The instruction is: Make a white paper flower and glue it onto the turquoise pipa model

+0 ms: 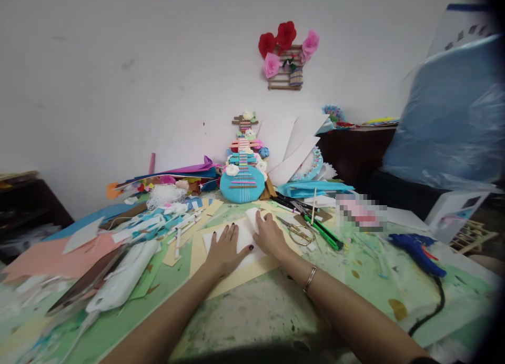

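Observation:
My left hand [224,253] lies flat with spread fingers on a sheet of white paper [243,242]. My right hand [269,239] has its fingers closed on the raised, curled far edge of this paper. Beneath the white paper is a larger pale yellow sheet [196,256], flat on the table. Gold-handled scissors [302,234] rest just right of my right hand. Beside them is a green utility knife [326,234]. A blue paper lute [242,188] with strings and paper flowers stands upright beyond my hands.
A blue glue gun [420,253] with a black cable lies at the right. On the left are a white power strip [124,277], salmon paper [39,256] and many paper scraps. White sheets [298,151] lean on the back wall. A blue plastic bag [445,117] bulges at the far right.

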### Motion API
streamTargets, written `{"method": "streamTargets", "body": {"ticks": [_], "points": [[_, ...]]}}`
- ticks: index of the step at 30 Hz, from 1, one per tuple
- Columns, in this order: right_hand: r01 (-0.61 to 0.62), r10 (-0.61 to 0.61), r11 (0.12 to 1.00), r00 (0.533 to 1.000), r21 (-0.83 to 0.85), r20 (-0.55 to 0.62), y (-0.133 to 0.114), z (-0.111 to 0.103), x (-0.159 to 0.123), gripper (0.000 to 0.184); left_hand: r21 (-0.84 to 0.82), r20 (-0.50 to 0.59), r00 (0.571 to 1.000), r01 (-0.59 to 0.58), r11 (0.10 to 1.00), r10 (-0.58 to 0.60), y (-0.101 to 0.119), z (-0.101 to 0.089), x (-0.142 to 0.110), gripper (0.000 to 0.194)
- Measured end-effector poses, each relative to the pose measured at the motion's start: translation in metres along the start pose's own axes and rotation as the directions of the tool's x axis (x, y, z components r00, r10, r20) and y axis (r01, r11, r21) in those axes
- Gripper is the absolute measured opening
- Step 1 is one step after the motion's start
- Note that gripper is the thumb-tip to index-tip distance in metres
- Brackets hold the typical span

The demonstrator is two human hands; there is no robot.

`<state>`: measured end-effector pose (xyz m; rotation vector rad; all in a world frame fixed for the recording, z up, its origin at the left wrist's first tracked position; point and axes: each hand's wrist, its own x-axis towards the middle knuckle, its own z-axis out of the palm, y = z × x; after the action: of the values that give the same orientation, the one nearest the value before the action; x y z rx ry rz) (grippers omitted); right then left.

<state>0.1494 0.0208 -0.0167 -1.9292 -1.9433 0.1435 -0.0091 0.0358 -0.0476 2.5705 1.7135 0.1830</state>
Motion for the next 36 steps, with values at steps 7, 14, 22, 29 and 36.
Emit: {"method": "streamTargets", "body": {"ticks": [7,14,22,29,36], "points": [[-0.021,0.021,0.999,1.000,-0.049,-0.005,-0.005,0.003,0.000,0.064,0.002,0.010,1.000,0.007,1.000,-0.007,0.001,-0.002,-0.001,0.085],[0.000,0.003,0.998,0.999,-0.069,0.042,-0.005,-0.003,0.003,0.062,0.003,0.010,1.000,0.005,1.000,-0.005,-0.001,-0.001,0.001,0.088],[0.064,-0.053,0.996,0.987,-0.064,0.153,0.002,-0.012,0.016,0.053,0.022,0.037,0.999,0.007,1.000,-0.008,-0.001,-0.001,0.002,0.091],[0.028,-0.018,0.997,0.990,-0.068,0.137,0.004,-0.010,0.015,0.054,0.030,0.032,0.999,0.007,1.000,-0.008,0.000,-0.002,0.001,0.092],[-0.022,0.025,0.998,0.998,-0.051,0.062,0.002,-0.005,0.010,0.055,0.023,0.021,1.000,0.000,1.000,0.000,-0.001,-0.001,0.001,0.090]]}}
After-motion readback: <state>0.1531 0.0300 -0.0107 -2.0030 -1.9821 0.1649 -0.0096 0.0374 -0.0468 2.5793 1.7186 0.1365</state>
